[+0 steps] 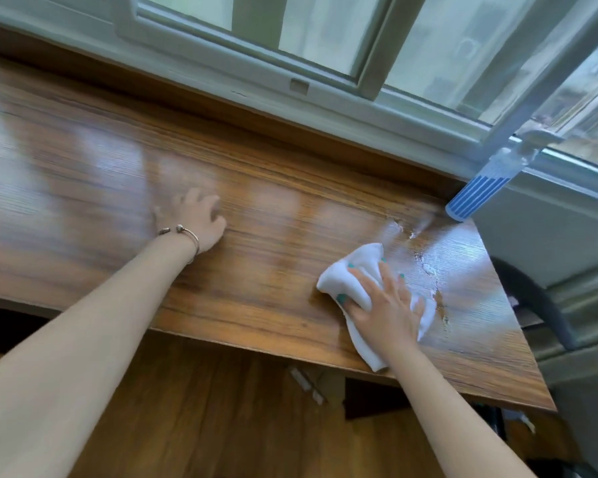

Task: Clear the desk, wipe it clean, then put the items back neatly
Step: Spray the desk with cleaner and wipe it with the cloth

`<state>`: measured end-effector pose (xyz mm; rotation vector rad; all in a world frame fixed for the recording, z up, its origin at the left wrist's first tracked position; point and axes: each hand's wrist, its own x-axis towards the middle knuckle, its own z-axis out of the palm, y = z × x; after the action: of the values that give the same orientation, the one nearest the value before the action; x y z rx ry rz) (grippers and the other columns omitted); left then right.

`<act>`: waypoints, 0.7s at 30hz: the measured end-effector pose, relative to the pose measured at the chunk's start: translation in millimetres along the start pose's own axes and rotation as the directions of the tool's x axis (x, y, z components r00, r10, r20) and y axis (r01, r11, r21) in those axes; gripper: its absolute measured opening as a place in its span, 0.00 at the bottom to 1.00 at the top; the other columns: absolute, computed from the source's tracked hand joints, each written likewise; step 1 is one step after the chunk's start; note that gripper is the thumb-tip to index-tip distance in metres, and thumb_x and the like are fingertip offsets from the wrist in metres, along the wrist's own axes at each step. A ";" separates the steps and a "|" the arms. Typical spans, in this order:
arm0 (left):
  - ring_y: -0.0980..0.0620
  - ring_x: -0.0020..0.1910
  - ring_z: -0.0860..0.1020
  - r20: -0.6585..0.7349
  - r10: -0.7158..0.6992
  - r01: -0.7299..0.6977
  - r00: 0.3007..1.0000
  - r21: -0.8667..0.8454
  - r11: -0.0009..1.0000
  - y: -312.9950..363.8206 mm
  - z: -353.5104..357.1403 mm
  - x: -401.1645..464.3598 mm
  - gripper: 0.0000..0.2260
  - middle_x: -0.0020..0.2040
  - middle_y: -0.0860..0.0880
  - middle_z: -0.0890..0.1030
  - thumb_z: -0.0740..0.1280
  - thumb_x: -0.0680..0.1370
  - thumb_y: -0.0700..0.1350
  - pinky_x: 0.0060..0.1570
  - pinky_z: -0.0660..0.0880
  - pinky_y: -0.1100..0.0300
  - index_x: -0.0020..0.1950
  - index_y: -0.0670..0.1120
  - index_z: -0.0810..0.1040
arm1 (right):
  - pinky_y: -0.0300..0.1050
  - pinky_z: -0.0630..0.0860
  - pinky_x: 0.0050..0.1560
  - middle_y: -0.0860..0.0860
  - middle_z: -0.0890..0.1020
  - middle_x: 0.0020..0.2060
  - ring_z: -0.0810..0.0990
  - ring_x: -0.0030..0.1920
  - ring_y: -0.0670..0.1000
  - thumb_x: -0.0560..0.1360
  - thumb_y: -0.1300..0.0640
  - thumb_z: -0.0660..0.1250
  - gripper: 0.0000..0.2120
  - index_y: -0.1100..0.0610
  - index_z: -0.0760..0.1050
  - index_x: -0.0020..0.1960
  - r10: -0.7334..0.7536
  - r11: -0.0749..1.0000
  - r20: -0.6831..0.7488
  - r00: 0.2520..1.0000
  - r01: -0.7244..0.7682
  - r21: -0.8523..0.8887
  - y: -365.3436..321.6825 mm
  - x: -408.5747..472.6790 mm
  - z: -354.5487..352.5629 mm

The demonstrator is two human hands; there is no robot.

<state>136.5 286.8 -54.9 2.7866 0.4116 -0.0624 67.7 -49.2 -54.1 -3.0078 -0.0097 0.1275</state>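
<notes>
1. on the desk (273, 215), head view: the top is bare of items, so clearing looks done and the wiping step is in hand.
2. the right hand (382, 305) lies flat on a white cloth (346, 277) near the desk's right front edge; its grip is spread, fingers splayed and pressing the cloth down, with the thumb tucked into a fold.
3. the left hand (195, 219) rests on the bare wood towards the middle, well apart from the cloth; its grip is loosely curled and holds nothing. a bracelet (183, 236) sits on that wrist.
4. wet streaks (425, 263) shine just beyond the cloth, towards the right back corner.
5. next move, as i judge it: sweep the cloth over that wet patch, then work left across the dry-looking wood.
6. a blue-striped spray bottle (477, 194) stands at the right back corner by the window (325, 32).
7. writing: no label or brand can be read; the bottle shows only stripes.
</notes>
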 end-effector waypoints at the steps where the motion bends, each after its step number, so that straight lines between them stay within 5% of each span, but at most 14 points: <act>1: 0.45 0.73 0.59 0.020 0.068 -0.068 0.997 -0.006 0.998 22.8 5.7 8.3 0.21 0.75 0.49 0.62 0.57 0.79 0.55 0.69 0.58 0.40 0.73 0.57 0.65 | 0.67 0.49 0.71 0.42 0.50 0.78 0.49 0.78 0.55 0.75 0.31 0.55 0.27 0.31 0.55 0.73 -0.025 0.999 0.013 1.000 0.025 -0.027 9.6 -2.1 -1.3; 5: 0.47 0.74 0.58 0.084 0.247 -0.249 0.965 0.016 0.968 103.1 17.9 46.4 0.21 0.75 0.50 0.61 0.54 0.81 0.54 0.71 0.55 0.38 0.75 0.58 0.61 | 0.62 0.55 0.72 0.43 0.55 0.77 0.54 0.77 0.54 0.72 0.29 0.46 0.29 0.32 0.55 0.72 -0.199 0.979 0.022 0.980 0.200 -0.049 17.6 6.3 3.4; 12: 0.48 0.74 0.56 0.165 0.231 -0.246 0.959 0.073 0.967 160.6 42.3 119.0 0.19 0.75 0.52 0.60 0.51 0.82 0.51 0.70 0.52 0.33 0.74 0.59 0.61 | 0.58 0.55 0.73 0.41 0.59 0.76 0.57 0.76 0.54 0.77 0.38 0.59 0.25 0.31 0.57 0.72 -0.272 0.962 -0.034 0.962 0.272 -0.010 21.3 119.9 2.7; 21: 0.50 0.71 0.59 -0.151 0.174 -0.153 0.973 0.146 0.978 164.1 85.3 130.9 0.15 0.70 0.54 0.66 0.53 0.82 0.50 0.67 0.54 0.33 0.68 0.60 0.66 | 0.57 0.50 0.74 0.47 0.64 0.72 0.58 0.74 0.55 0.79 0.38 0.57 0.22 0.35 0.63 0.72 -0.385 0.922 -0.132 0.914 0.376 -0.090 -16.9 289.0 -6.2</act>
<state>309.5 146.6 -96.8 2.9577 0.2210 0.1846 356.1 -29.8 -70.0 -2.9985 -0.5927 -0.1374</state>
